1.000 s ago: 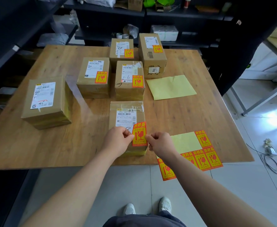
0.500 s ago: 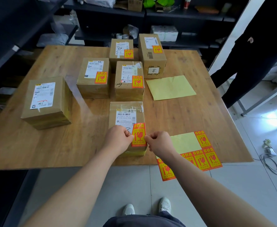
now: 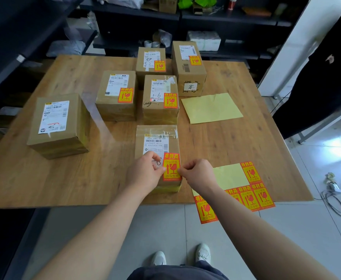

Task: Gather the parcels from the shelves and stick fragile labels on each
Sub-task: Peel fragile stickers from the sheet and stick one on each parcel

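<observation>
Pinching a fragile label (image 3: 171, 167) by its side edges, both hands are hovering over the near parcel (image 3: 156, 138), which is sitting at the front edge of a wooden table (image 3: 44, 178). The label is lying on the right front corner of the near parcel's top, just right of its white shipping slip. Whether it is fully stuck down, I cannot tell.

The left hand (image 3: 143, 174) is curling its fingers inward, thumb and forefinger meeting at the label's left edge. The right hand (image 3: 197, 174) is doing the same at the right edge, its other fingers tucked into the palm.

Directly behind the near parcel, a second parcel (image 3: 160, 98) is showing its own fragile sticker, and a third parcel (image 3: 116, 96), behind and to the left, is wearing one too. Farther behind the near parcel, a small parcel (image 3: 151, 61) and a tall parcel (image 3: 188, 67) are standing side by side, each bearing a sticker. Well to the left of the near parcel, an unlabelled parcel (image 3: 58, 126) is sitting alone with only a shipping slip on top.

Just right of the near parcel, a label sheet (image 3: 250, 197) with several stickers left is overhanging the table's front edge. Behind and to the right of the near parcel, a bare yellow backing sheet (image 3: 212, 108) is lying flat.

Beyond everything, far behind the near parcel, dark shelves (image 3: 206, 17) are holding assorted goods.
</observation>
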Available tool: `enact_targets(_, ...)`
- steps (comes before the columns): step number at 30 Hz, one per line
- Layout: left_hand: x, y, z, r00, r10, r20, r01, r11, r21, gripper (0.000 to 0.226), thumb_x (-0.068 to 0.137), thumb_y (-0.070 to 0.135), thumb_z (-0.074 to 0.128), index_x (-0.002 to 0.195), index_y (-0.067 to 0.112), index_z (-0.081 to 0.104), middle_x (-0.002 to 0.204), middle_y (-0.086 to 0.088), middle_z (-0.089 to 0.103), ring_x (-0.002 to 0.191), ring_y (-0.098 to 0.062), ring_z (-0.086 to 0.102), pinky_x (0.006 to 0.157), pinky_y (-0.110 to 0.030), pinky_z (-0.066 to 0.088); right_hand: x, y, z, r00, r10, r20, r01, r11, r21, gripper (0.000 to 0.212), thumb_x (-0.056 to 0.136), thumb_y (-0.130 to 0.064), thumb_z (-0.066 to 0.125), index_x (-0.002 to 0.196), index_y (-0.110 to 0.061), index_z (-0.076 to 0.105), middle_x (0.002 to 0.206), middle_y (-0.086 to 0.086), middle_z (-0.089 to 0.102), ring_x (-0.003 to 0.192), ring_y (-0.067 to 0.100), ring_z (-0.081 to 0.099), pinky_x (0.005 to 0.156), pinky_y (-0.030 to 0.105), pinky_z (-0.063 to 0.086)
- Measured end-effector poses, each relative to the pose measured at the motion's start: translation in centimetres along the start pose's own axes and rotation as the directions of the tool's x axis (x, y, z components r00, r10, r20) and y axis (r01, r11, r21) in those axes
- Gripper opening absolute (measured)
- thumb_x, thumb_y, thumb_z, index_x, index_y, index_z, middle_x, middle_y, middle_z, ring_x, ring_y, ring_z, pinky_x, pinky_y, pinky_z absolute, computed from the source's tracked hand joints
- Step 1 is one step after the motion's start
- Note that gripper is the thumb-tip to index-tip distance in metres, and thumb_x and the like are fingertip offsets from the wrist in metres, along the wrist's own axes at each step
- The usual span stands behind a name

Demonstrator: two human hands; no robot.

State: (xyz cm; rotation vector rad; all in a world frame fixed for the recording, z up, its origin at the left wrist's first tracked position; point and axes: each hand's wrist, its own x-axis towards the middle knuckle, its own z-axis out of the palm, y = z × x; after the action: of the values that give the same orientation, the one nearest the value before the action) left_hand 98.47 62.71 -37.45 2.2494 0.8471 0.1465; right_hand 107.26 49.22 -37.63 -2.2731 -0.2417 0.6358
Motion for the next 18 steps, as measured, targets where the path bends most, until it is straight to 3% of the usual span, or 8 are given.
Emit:
enact_targets(3, -0.26, -0.15, 0.36, 0.998, 0.056, 0.000, -0.056, 0.998, 0.002, 0.025, 0.085, 0.027, 0.067, 0.107, 0.026, 0.055, 0.072, 0.008, 0.058, 0.068, -0.011, 0.058, 0.061, -0.029, 0.053, 0.05, -0.07, -0.05, 1.000, -0.005, 0.024, 0.005, 1.000, 0.007, 0.017, 0.084, -0.032, 0.070, 0.070, -0.023, 0.066, 0.068, -0.006, 0.066, 0.060, 0.008, 0.061, 0.047, 0.021, 0.045)
enact_targets(6, -0.21, -0.37, 0.41, 0.999, 0.032, -0.026, -0.033, 0.998, -0.046, 0.029, 0.086, 0.030, 0.066, 0.112, 0.022, 0.057, 0.075, 0.009, 0.059, 0.072, -0.011, 0.060, 0.062, -0.028, 0.052, 0.07, 0.26, -0.03, 1.000, -0.014, 0.014, 0.014, 0.999, 0.036, 0.017, 0.082, -0.031, 0.072, 0.068, -0.024, 0.066, 0.068, -0.006, 0.067, 0.064, 0.009, 0.064, 0.055, 0.028, 0.054)
enact_targets(9, 0.20, -0.05, 0.30, 0.999, -0.026, -0.019, 0.024, 0.993, -0.115, 0.019, 0.085, 0.033, 0.067, 0.100, 0.021, 0.065, 0.079, 0.009, 0.060, 0.077, -0.012, 0.061, 0.062, -0.027, 0.049, 0.09, 0.31, 0.00, 1.000, -0.011, 0.007, 0.010, 0.997, 0.073, 0.016, 0.082, -0.033, 0.072, 0.070, -0.023, 0.067, 0.068, -0.007, 0.068, 0.066, 0.010, 0.065, 0.061, 0.031, 0.058)
enact_targets(11, 0.38, 0.20, 0.34, 0.999, -0.041, 0.004, 0.041, 0.994, -0.103, 0.008, 0.083, 0.035, 0.069, 0.085, 0.028, 0.065, 0.079, 0.012, 0.061, 0.077, -0.011, 0.061, 0.066, -0.031, 0.052, 0.00, 0.10, -0.04, 1.000, -0.022, 0.008, 0.021, 0.996, 0.083, 0.017, 0.083, -0.033, 0.071, 0.069, -0.024, 0.066, 0.067, -0.007, 0.067, 0.064, 0.009, 0.065, 0.057, 0.027, 0.056)
enact_targets(13, 0.35, 0.25, 0.50, 0.999, -0.029, 0.029, 0.033, 0.993, -0.114, 0.010, 0.082, 0.034, 0.070, 0.075, 0.030, 0.064, 0.076, 0.013, 0.063, 0.075, -0.011, 0.061, 0.067, -0.034, 0.054, -0.08, -0.13, -0.08, 0.999, -0.042, -0.004, 0.042, 0.995, 0.085, 0.016, 0.082, -0.031, 0.071, 0.069, -0.024, 0.065, 0.066, -0.008, 0.067, 0.062, 0.008, 0.064, 0.053, 0.025, 0.054)
enact_targets(18, 0.22, -0.55, 0.23, 0.997, 0.011, 0.077, 0.008, 0.972, -0.237, 0.013, 0.084, 0.036, 0.067, 0.072, 0.032, 0.064, 0.079, 0.016, 0.065, 0.076, -0.007, 0.060, 0.061, -0.025, 0.047, -0.16, -0.29, -0.13, 0.997, -0.078, -0.020, 0.080, 0.991, 0.109, 0.008, 0.082, -0.028, 0.068, 0.085, -0.021, 0.066, 0.073, -0.007, 0.067, 0.063, 0.005, 0.062, 0.046, 0.015, 0.044)
